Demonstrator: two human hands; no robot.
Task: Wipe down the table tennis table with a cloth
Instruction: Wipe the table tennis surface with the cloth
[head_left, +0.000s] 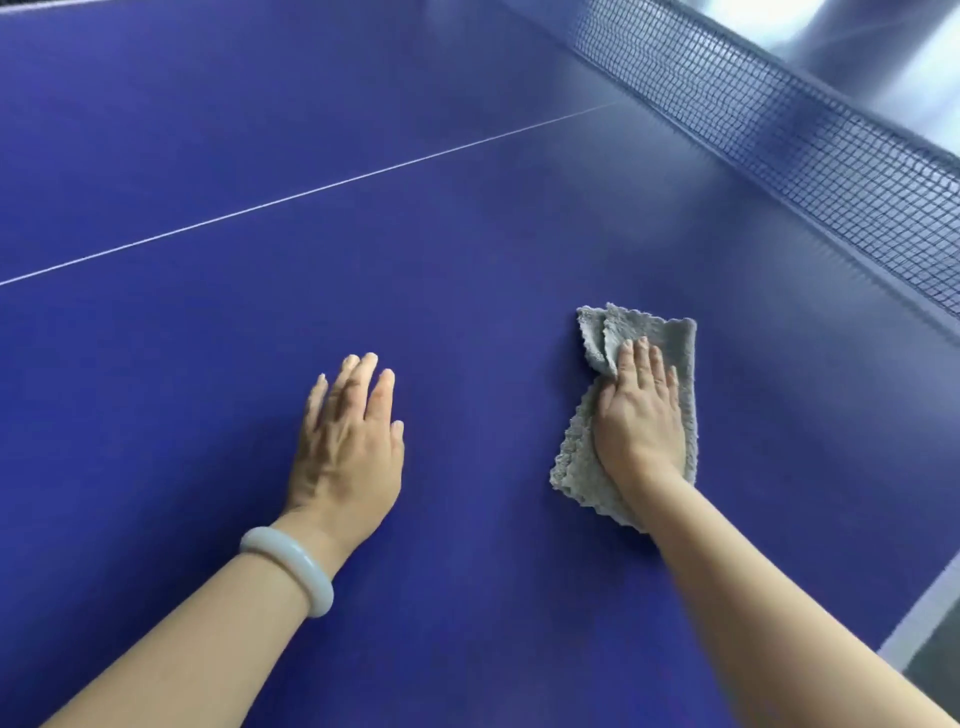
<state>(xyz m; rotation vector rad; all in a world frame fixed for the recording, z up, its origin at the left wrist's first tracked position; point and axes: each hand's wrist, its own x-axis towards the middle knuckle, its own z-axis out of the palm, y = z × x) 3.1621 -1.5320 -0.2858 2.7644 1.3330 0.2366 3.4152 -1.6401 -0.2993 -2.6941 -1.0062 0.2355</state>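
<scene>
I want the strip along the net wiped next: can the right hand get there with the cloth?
Probably yes. The right hand presses flat on the gray cloth, and nothing lies on the blue table between it and the net. The left hand rests off to the side.

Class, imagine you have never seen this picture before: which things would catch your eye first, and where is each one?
The deep blue table fills nearly the whole view, crossed by a thin white line at upper left. Right of centre, the right hand presses flat on a crumpled grey cloth; the left hand, with a pale bangle on its wrist, rests flat on the bare surface. The black net runs along the upper right.
</scene>
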